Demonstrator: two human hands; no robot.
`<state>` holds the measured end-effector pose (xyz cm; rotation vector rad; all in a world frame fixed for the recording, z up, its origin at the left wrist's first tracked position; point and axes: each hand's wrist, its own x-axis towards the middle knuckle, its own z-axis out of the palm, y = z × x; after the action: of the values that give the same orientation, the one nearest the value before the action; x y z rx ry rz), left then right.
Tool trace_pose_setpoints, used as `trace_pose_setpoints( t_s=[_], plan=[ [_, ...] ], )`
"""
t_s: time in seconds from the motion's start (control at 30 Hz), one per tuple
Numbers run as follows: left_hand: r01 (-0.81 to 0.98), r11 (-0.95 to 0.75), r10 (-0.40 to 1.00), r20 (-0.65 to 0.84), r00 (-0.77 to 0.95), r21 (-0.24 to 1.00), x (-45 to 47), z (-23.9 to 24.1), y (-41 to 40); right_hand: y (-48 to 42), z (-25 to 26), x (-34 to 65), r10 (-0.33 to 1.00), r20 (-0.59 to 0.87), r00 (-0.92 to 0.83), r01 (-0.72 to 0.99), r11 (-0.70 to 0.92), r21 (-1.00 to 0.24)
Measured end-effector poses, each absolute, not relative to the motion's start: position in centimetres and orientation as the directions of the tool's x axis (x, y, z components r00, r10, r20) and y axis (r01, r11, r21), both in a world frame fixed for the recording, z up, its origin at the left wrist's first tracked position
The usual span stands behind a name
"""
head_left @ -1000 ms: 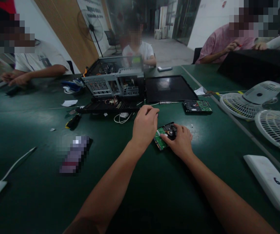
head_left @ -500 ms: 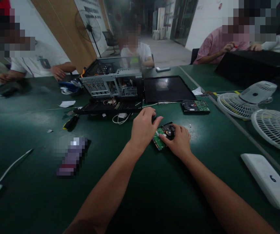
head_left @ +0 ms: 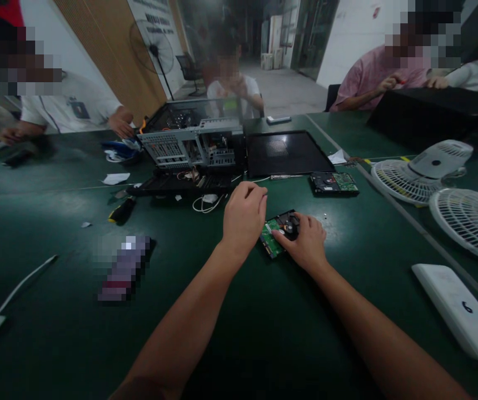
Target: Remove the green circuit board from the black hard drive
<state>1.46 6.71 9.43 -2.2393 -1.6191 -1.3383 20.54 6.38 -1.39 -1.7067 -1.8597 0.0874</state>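
Note:
A hard drive [head_left: 275,229] with a green circuit board and a black frame lies on the dark green table. My right hand [head_left: 304,236] grips it from the right, thumb across the board and fingers over the far edge. Just left of and above the drive, my left hand [head_left: 245,216] is held with its fingers curled and the thumb pressed to them. Whether anything small sits in that pinch is hidden. A second hard drive [head_left: 334,184] rests farther back to the right. Tiny bits, perhaps screws [head_left: 325,215], lie near my right hand.
An opened computer case [head_left: 191,147] stands ahead, beside its black side panel [head_left: 289,153]. To the left lie a yellow-black screwdriver [head_left: 122,211] and a blurred phone [head_left: 126,269]. White fans [head_left: 414,175] and a white power bank [head_left: 458,311] are at right. Co-workers sit around the table.
My left thumb, stretched away from the fingers before, is now drawn in against them. My right hand and the drive have stayed put. A co-worker's hand at the left moved toward the case.

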Motion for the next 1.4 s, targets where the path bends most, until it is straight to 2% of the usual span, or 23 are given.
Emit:
trace_pose_setpoints(
  t_s=[0.13,0.6,0.93,1.2,1.4],
  plan=[
    [0.784,-0.463,0.737,0.671,0.081,0.414,1.60,9.17,6.90,6.40,-1.40,20.49,0.922,0.387,0.012,0.886,0.169,-0.432],
    [0.721,-0.430,0.744,0.665,-0.058,0.544,1.63,8.51,7.31,6.41,-1.39,20.54,0.925,0.379,0.014,0.888,0.163,-0.429],
    [0.829,-0.383,0.728,0.686,0.001,0.406,1.47,9.20,6.90,6.39,-1.33,20.55,0.924,0.383,0.008,0.884,0.172,-0.434],
    [0.781,-0.455,0.744,0.665,0.068,0.428,1.56,9.21,6.87,6.38,-1.36,20.52,0.924,0.383,0.012,0.886,0.167,-0.433],
    [0.783,-0.452,0.723,0.689,0.041,0.428,1.78,8.85,7.05,6.37,-1.32,20.51,0.921,0.390,0.011,0.883,0.175,-0.436]
  ],
)
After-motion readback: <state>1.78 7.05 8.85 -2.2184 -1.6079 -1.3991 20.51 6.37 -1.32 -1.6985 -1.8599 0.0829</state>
